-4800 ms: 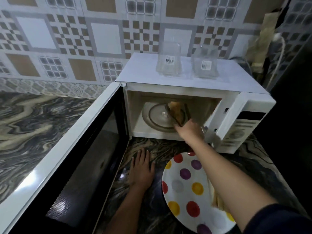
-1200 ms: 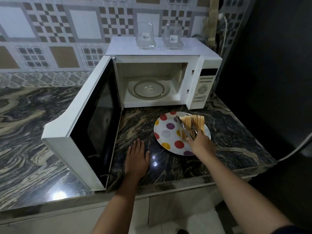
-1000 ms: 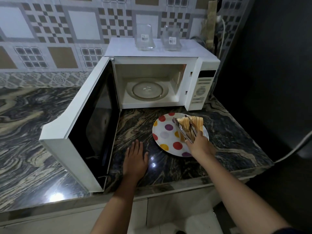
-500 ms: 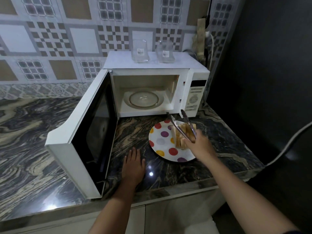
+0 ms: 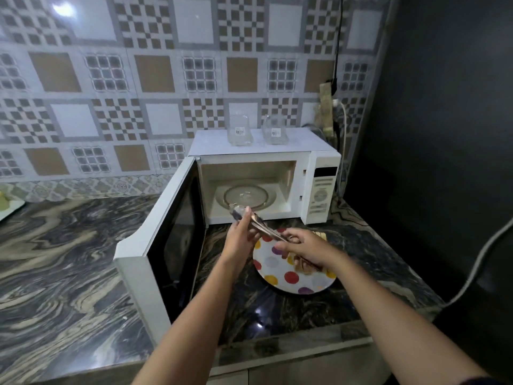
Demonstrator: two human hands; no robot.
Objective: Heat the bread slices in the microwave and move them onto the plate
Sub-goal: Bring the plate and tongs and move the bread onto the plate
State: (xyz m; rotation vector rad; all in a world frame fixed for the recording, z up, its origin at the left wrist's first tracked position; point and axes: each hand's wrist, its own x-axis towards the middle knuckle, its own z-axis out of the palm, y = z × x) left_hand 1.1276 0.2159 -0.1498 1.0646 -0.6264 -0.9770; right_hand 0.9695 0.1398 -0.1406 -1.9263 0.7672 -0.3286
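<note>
The bread slices (image 5: 319, 234) show only as a pale sliver behind the right hand (image 5: 304, 245), which also covers the far side of the plate (image 5: 291, 284). The tip of the tongs (image 5: 263, 227) is blurred. The jar labels (image 5: 240, 132) are too small to read. A pale object (image 5: 7, 205) is cut off at the left edge

Two hands (image 5: 241, 240) (image 5: 304, 245), one pair of tongs (image 5: 263, 229), one microwave (image 5: 304, 165), one spotted plate (image 5: 315, 282), two clear glass jars (image 5: 240, 131) (image 5: 275, 131).
</note>
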